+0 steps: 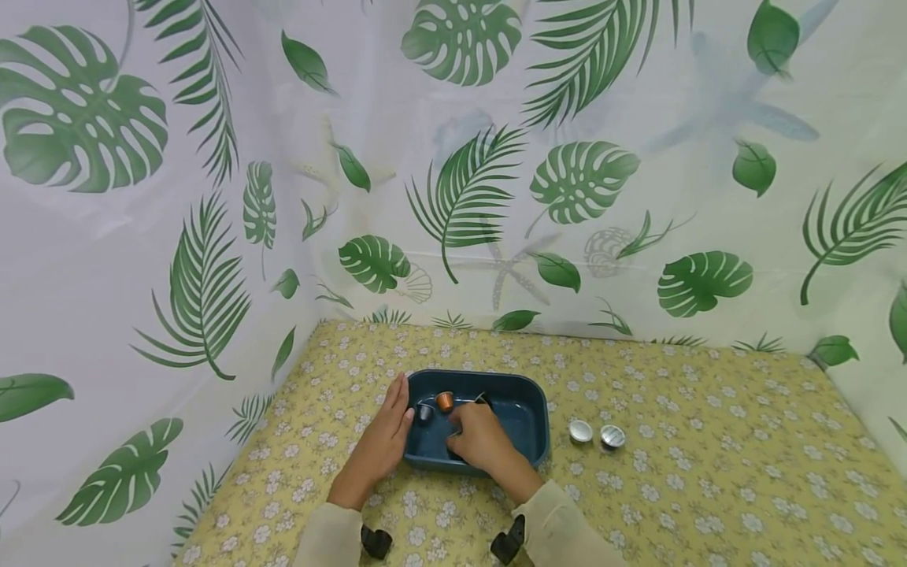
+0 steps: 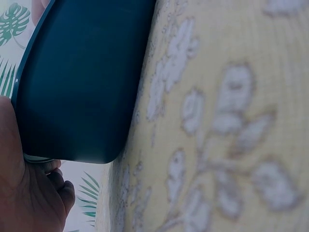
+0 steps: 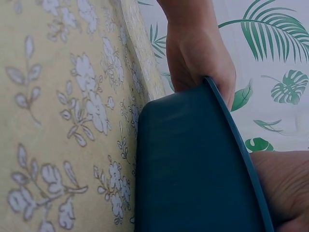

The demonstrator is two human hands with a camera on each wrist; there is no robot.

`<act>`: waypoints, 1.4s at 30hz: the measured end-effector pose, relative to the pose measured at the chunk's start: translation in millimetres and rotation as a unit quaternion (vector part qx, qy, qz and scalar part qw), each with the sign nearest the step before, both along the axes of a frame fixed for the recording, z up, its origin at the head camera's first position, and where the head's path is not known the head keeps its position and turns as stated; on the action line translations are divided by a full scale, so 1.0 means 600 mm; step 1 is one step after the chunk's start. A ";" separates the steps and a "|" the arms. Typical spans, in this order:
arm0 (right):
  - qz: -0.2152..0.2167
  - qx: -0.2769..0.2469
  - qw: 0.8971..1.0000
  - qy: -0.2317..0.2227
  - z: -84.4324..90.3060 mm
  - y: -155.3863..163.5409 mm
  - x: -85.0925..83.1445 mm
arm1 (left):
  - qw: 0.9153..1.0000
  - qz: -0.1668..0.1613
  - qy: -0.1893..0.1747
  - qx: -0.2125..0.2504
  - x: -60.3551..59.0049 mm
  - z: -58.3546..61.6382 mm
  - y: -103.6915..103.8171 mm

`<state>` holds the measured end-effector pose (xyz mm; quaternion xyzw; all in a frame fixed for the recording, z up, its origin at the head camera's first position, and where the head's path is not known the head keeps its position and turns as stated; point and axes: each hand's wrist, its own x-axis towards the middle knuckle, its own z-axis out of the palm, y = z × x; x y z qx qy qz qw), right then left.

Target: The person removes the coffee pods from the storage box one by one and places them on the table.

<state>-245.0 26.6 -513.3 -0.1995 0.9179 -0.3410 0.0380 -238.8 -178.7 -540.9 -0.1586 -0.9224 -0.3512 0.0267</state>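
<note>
A dark blue rectangular tub (image 1: 534, 441) stands on the flowered cloth. My left hand (image 1: 386, 429) grips its left end, fingers along the outer wall and thumb at the rim; the right wrist view shows this hand (image 3: 203, 55) straddling the rim. Inside the tub lie an orange coffee capsule (image 1: 444, 402) and a grey coffee capsule (image 1: 424, 413), both left of my right hand. My right hand (image 1: 483, 437) reaches down into the tub with bent fingers, a small dark item (image 1: 483, 398) just beyond it. I cannot tell what its hidden fingertips hold.
Two coffee capsules with silvery lids, one (image 1: 580, 431) nearer the tub and one (image 1: 612, 437) farther right, sit on the yellow flowered cloth (image 1: 708, 472). Leaf-printed white curtains (image 1: 489, 315) hang behind and at both sides of the table.
</note>
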 end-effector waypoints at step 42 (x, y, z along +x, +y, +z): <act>-0.035 -0.047 0.996 0.072 0.011 0.020 0.028 | 1.000 0.010 -0.003 -0.003 0.001 0.003 0.004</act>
